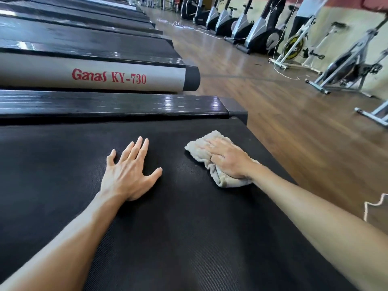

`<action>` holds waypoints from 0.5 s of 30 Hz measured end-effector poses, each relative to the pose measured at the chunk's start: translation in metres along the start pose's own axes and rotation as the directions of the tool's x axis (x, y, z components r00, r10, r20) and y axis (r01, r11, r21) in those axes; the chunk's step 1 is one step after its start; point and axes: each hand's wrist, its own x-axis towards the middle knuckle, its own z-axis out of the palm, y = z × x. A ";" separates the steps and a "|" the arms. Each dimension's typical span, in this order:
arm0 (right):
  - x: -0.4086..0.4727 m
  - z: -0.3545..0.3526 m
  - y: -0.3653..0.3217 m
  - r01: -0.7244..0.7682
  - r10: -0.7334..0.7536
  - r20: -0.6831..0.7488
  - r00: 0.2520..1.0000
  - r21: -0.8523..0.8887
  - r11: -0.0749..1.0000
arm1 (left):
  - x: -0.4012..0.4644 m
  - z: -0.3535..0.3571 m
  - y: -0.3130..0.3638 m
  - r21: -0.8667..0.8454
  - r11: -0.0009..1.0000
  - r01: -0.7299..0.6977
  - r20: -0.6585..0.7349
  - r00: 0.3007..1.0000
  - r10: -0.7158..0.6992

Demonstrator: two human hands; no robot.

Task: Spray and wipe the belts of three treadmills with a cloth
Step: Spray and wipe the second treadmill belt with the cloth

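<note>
The black belt [189, 238] of the nearest treadmill was pressed by both hands. The left hand [128, 175] was laid flat on the belt, fingers straight and spread, with nothing grasped. Just to its right, toward the belt's far end, a crumpled beige cloth [201, 150] was held down on the belt by the right hand [228, 158], its fingers extended over the fabric rather than curled round it. Beyond the belt's left edge, a side rail [109, 77] marked "Ganas KY-730" was seen. Exercise bikes [247, 28] were lined up across the wooden floor [273, 106].
</note>
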 end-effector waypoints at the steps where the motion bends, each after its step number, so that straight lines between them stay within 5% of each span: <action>1: 0.014 -0.006 0.004 -0.083 0.083 0.002 0.997 -0.027 0.996 | 0.000 -0.001 0.002 -0.016 1.000 -0.018 0.011 1.000 0.019; 4: 0.044 -0.014 -0.035 -0.184 0.179 -0.091 0.980 -0.042 0.982 | -0.005 -0.011 0.003 -0.036 0.999 -0.040 0.049 0.998 0.042; 9: -0.040 0.011 -0.033 0.081 -0.083 0.043 0.996 0.055 0.995 | -0.027 -0.010 0.007 -0.008 0.993 -0.119 0.086 0.989 0.119; 15: -0.026 -0.010 -0.033 -0.103 0.104 -0.001 0.995 -0.082 0.991 | -0.087 -0.018 0.024 -0.033 0.997 -0.076 0.092 0.993 0.079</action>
